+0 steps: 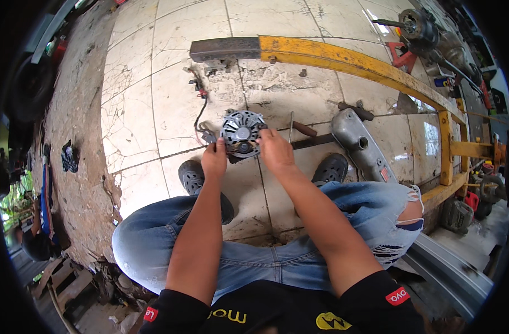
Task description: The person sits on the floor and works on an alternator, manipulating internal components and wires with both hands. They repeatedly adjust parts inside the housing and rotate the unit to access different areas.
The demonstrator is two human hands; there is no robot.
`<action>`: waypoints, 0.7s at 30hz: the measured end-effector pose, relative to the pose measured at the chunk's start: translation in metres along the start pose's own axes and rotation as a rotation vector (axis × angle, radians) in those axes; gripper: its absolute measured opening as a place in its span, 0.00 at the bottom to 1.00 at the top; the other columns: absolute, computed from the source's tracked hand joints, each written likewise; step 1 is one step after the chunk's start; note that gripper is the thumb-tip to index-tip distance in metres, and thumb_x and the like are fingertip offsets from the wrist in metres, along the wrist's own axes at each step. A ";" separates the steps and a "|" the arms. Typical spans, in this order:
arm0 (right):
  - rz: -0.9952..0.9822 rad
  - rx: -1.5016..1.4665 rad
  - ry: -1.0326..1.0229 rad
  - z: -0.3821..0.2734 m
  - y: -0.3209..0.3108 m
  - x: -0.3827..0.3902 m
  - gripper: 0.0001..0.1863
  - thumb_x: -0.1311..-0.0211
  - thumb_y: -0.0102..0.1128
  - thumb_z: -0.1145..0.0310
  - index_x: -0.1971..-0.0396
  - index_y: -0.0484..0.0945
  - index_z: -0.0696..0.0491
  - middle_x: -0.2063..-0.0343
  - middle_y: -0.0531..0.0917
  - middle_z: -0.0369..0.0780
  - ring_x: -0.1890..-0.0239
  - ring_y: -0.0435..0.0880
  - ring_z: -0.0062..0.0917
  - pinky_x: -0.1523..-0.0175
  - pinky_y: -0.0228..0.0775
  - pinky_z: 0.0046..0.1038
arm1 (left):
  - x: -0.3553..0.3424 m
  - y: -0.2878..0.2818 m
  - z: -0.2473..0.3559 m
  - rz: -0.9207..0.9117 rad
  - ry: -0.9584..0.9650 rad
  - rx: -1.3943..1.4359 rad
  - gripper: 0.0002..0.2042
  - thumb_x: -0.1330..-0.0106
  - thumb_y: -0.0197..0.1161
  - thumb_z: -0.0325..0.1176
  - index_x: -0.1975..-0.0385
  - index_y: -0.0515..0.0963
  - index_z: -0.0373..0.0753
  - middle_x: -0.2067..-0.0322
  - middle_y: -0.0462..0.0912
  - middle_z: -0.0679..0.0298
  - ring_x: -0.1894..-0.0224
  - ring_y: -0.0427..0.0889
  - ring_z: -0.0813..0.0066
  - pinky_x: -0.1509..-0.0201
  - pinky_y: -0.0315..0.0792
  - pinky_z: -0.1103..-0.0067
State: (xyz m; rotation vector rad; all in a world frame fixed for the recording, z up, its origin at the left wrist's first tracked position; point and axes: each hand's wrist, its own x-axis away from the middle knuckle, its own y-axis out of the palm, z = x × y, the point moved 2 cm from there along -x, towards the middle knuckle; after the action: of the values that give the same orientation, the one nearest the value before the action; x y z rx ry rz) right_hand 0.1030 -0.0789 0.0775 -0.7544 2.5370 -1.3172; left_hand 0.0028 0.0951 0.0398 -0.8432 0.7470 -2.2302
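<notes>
A round silver alternator (243,127) with a slotted housing faces up between my hands, low over the tiled floor. My left hand (214,160) is closed on its lower left edge, thumb on top. On the opposite edge, my right hand (275,149) grips the rim with bent fingers. A black wire (201,111) with a red connector lies on the tiles to the left, its near end close to the alternator. Right of the alternator are a thin metal tool (291,127) and a brown-handled tool (305,129). The undersides of my fingers are hidden.
A hammer (357,110) and a grey metal engine cover (361,143) lie to the right. Beyond them stretches a yellow steel frame (343,55) with a dark end. My dark clogs (331,168) flank the work. Dirty ground (76,122) borders the tiles on the left.
</notes>
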 end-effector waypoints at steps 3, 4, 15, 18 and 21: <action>-0.029 0.018 -0.066 -0.002 -0.002 -0.003 0.08 0.34 0.59 0.67 0.59 0.75 0.53 0.61 0.80 0.46 0.60 0.82 0.47 0.56 0.74 0.46 | -0.002 -0.002 0.006 0.045 -0.020 -0.037 0.29 0.32 0.57 0.57 0.54 0.80 0.30 0.59 0.83 0.39 0.52 0.81 0.41 0.47 0.73 0.59; -0.032 0.021 -0.070 -0.004 0.000 -0.002 0.09 0.34 0.59 0.67 0.58 0.75 0.53 0.61 0.80 0.46 0.60 0.82 0.47 0.56 0.74 0.46 | 0.000 -0.003 0.008 0.078 -0.003 -0.001 0.28 0.32 0.57 0.55 0.54 0.80 0.30 0.59 0.83 0.40 0.52 0.81 0.41 0.47 0.73 0.59; 0.236 -0.256 0.173 -0.011 0.035 0.025 0.16 0.37 0.60 0.71 0.50 0.75 0.56 0.55 0.82 0.49 0.55 0.81 0.48 0.50 0.74 0.42 | -0.026 0.004 -0.008 -0.021 -0.047 0.041 0.31 0.32 0.58 0.57 0.50 0.79 0.29 0.55 0.84 0.44 0.49 0.82 0.49 0.43 0.73 0.65; 0.372 -0.384 0.398 -0.023 0.042 0.021 0.14 0.38 0.61 0.72 0.54 0.77 0.58 0.56 0.82 0.51 0.53 0.81 0.48 0.48 0.73 0.41 | -0.036 0.009 -0.012 -0.078 -0.125 0.049 0.31 0.32 0.59 0.58 0.51 0.80 0.29 0.56 0.85 0.46 0.51 0.83 0.51 0.45 0.73 0.66; 0.438 -0.450 0.446 -0.027 0.046 0.026 0.14 0.39 0.62 0.70 0.55 0.78 0.58 0.58 0.82 0.52 0.53 0.80 0.48 0.48 0.72 0.41 | -0.040 0.014 -0.019 -0.080 -0.132 0.050 0.32 0.32 0.58 0.58 0.50 0.79 0.28 0.54 0.84 0.45 0.49 0.82 0.50 0.43 0.73 0.66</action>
State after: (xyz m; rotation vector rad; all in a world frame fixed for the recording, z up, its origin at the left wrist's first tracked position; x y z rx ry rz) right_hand 0.0542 -0.0512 0.0587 0.0756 3.1509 -0.8477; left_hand 0.0183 0.1202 0.0038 -1.0009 0.6032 -2.2277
